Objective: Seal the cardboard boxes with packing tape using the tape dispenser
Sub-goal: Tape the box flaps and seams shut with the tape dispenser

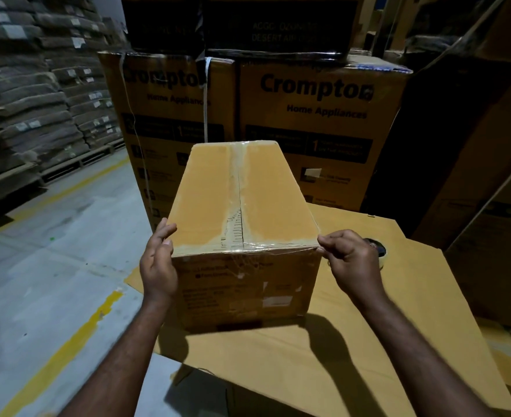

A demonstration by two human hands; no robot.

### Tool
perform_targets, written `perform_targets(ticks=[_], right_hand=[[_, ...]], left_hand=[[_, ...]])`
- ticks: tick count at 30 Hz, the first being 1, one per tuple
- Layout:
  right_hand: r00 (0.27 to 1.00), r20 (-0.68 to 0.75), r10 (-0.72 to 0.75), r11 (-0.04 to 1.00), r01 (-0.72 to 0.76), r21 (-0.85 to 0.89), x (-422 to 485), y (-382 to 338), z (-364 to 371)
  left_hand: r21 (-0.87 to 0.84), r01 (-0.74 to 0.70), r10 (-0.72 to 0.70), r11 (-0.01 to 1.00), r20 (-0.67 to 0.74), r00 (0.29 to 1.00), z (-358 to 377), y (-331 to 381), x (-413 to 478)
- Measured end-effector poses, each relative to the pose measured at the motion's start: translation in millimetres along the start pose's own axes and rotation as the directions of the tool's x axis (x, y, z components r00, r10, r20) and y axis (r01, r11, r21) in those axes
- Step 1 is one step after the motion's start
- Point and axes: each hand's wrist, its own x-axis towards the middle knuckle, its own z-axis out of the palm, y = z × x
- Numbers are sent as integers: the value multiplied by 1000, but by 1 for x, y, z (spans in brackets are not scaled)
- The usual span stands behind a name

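Note:
A long brown cardboard box (206, 200) lies in front of me on a large flat cardboard surface (353, 350). Clear tape runs along its top centre seam and across its near top edge. My left hand (157, 263) rests flat against the box's near left corner with straight fingers. My right hand (353, 260) pinches the box's near right top corner, where the tape ends. A roll of tape (379, 252) lies on the cardboard just behind my right hand, mostly hidden by it.
Tall printed appliance cartons (323, 121) stand stacked right behind the box. More big cartons (489, 206) stand on the right. Pallets of stacked sacks (31, 100) line the far left across a grey concrete floor (37, 281) with yellow lines.

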Motion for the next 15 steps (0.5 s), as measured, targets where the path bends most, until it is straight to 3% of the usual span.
perform_targets(ticks=[2,7,11,12,14,15], right_hand=[[998,54,-41,999,41,-13,4,-1,-6],[935,319,153,988,-148,-40,32,-6,-27],[959,270,83,982,-33,-186,66,-31,-18],[961,269,70,978,-13,-207,74,-42,-9],[951,305,55,979,8,-202,92,-64,16],[944,327,43,980,23,-196,100,-74,31]], left_hand=[[-6,13,-13,1000,3,1000,1,3,3],[111,100,-118,989,164,979,-17,15,9],[292,135,-206,947,226,952,-29,39,30],[421,88,-197,903,224,954,-26,47,36],[709,-135,-136,692,311,941,-11,58,49],[745,-249,-111,619,396,912,3,60,57]])
